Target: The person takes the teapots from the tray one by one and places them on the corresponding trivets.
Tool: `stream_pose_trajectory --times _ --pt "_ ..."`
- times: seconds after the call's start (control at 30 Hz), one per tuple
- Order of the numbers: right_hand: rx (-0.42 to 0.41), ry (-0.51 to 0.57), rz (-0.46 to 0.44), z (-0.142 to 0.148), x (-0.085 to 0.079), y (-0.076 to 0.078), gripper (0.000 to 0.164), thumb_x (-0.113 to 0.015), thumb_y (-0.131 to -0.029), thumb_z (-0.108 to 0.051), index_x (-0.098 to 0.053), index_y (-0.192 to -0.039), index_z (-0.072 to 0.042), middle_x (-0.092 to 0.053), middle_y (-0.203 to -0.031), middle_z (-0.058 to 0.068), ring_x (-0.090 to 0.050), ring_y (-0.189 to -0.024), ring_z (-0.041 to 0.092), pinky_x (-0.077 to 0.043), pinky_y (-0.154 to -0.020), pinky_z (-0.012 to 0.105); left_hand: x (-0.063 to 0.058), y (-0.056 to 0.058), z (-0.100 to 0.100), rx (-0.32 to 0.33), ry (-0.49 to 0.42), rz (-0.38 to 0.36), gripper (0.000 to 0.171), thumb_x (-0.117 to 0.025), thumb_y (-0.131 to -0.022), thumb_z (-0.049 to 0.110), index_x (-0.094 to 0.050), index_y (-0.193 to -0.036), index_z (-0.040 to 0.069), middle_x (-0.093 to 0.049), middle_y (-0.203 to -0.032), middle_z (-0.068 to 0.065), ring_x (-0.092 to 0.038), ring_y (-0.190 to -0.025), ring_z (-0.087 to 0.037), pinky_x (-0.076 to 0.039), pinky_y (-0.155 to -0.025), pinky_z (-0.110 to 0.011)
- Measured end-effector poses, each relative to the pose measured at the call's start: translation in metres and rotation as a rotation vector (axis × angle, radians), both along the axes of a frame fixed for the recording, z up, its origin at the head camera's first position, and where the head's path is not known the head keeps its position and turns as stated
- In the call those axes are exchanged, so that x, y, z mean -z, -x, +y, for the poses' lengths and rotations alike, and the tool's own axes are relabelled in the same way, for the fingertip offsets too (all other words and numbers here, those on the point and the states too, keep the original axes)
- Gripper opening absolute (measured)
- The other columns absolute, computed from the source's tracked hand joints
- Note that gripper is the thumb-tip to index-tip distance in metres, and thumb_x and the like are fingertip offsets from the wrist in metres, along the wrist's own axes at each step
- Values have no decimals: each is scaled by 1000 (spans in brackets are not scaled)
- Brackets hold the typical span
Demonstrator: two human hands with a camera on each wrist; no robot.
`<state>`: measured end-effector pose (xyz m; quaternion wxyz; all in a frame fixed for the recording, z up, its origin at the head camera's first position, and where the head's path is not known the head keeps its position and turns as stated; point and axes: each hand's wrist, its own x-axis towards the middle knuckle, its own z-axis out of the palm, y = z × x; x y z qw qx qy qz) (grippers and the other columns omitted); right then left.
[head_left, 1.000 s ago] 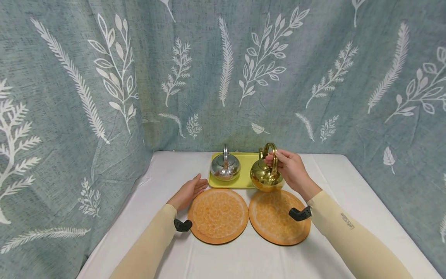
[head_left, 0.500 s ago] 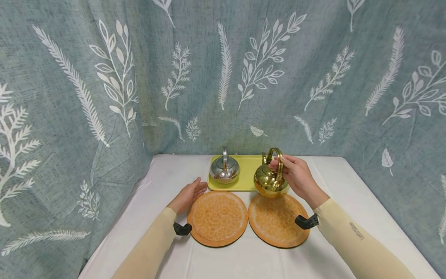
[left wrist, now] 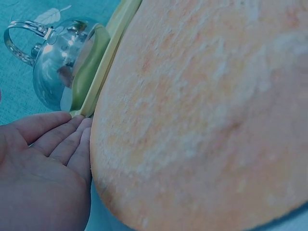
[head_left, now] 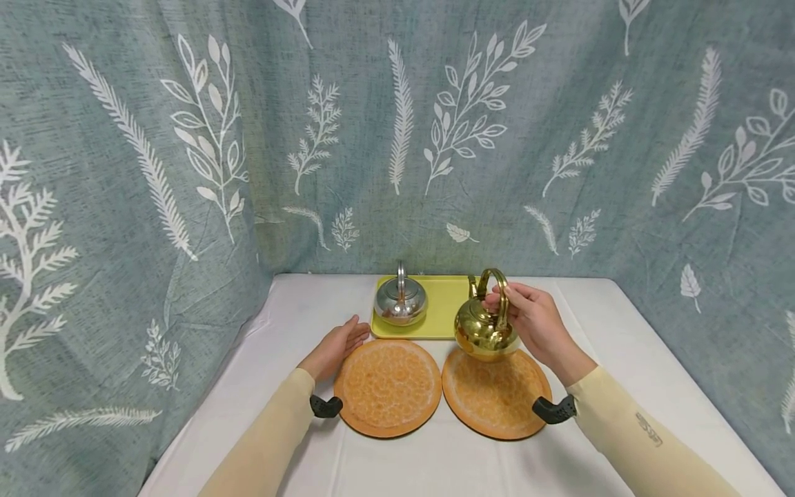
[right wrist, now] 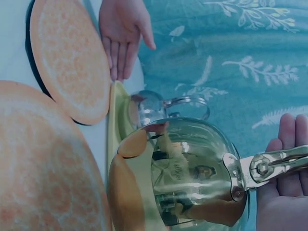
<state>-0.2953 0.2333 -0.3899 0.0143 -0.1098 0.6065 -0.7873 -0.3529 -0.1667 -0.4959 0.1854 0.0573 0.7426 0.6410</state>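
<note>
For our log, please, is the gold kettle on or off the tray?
Off: the right hand holds up the gold kettle, partly over the right round mat.

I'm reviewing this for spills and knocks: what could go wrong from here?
The right hand alone holds the gold kettle by its handle, so it might swing or tip.
In the head view, the kettle overlaps the tray's front edge and the right mat; lowered there, it could catch the rim.
The left hand's fingertips are at the tray's corner, so a jolt might nudge it.
</note>
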Motion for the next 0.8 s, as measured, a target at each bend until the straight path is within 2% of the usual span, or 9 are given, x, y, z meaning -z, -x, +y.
stream_pose_trajectory --times 0.33,0.63,0.8 --pt "4 2 14 5 6 -18 25 -54 -117 -21 -75 -117 -7 -80 -101 3 -77 -105 17 -61 -103 33 -2 1 0 8 -2 -9 82 -28 -119 55 -30 -165 -12 -29 -173 -27 -27 -161 -38 -22 -134 -44" --pt "-7 30 16 8 16 -28 25 -55 -117 -18 -78 -113 -11 -81 -99 2 -77 -103 16 -62 -102 32 -4 0 3 -9 10 -6 80 -28 -119 54 -30 -165 -12 -30 -172 -27 -28 -161 -37 -24 -134 -44" --pt "-8 35 30 9 22 -31 25 -54 -117 -18 -77 -113 -9 -81 -100 2 -77 -103 16 -62 -101 32 -2 0 3 -10 5 -2 79 -29 -119 52 -30 -164 -13 -29 -172 -28 -27 -161 -39 -23 -134 -45"
